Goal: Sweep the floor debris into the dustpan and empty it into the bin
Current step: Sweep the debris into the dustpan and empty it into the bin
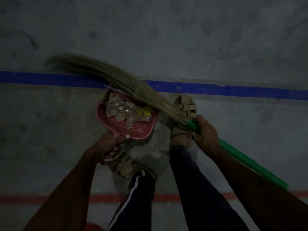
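A: Grey concrete floor [183, 39], dimly lit, w/ a blue line [233, 90] painted across it. Pink dustpan [106, 112] is seen just on the near side of that line, its far lip reaching the line. Raised or resting on the floor – can't be told.

B: Load?

A: Debris [124, 111] already lies in the pan: clear wrappers, cardboard bits, a yellow scrap. Pan handle is gripped by the left hand [108, 145], fingers curled round it. Green broom [240, 152] handle is gripped by the right hand [205, 130], close to where the bristles are bound.

B: Bristles?

A: Laid across the pan's far-right rim and fanned out beyond the blue line, blurred, so prob. mid-stroke. Sweeping looks nearly done; emptying not yet begun.

B: How's the step best done?

A: If any bits remain near the line, short strokes should be drawn toward the pan, w/ the lip pressed flat to the floor. Pan should be kept level when lifted, mouth tipped slightly up, since the wrappers look light and could be flicked out by the bristles. A red rim [93, 226] is glimpsed at the near edge, well short of the line; poss. the bin, can't be confirmed.
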